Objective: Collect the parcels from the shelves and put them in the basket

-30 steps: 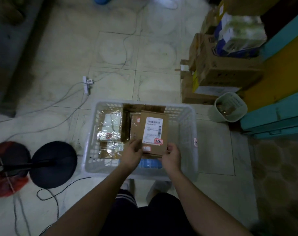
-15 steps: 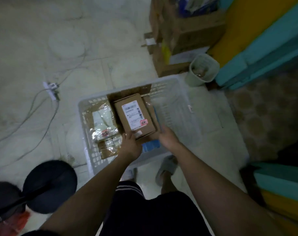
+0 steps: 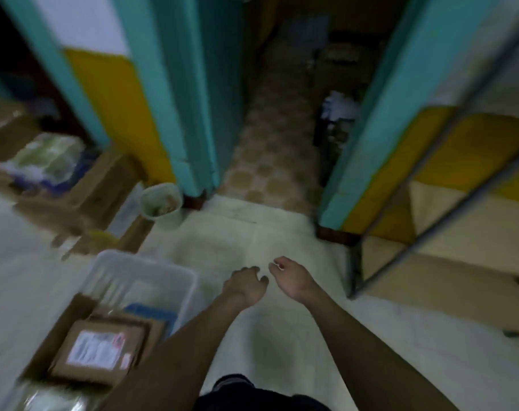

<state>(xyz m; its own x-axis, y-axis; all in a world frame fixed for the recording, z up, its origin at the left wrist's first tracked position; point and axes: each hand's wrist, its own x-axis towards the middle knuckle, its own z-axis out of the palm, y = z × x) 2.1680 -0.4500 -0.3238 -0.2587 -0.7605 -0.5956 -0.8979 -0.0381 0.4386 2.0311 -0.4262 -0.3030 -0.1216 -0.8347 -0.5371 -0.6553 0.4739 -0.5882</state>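
- With both hands held out over the bare floor and nothing in them, the person looks to be between parcels: the left hand (image 3: 246,284) and right hand (image 3: 292,277) hang side by side, fingers loosely curled and gripping nothing.
- At about 8 o'clock from the hands stands the white basket (image 3: 151,264), and a brown parcel (image 3: 99,351) with a white label lies on top of its load, so that drop-off seems finished.
- By this reading, the next move calls for walking on to a shelf and picking another parcel; the metal rack (image 3: 430,226) at 3 o'clock, with flat cardboard (image 3: 448,280) under it, may be the nearest one, though no parcel on it can be made out.
- Blur smears the whole view: the label cannot be read, and the basket's near end is cut off by the frame and hidden by the left forearm.
- Boxes (image 3: 74,185) and a small bin (image 3: 161,206) at 10 o'clock are indistinct, and the dark passage (image 3: 282,114) at 12 o'clock hides whatever lies within.
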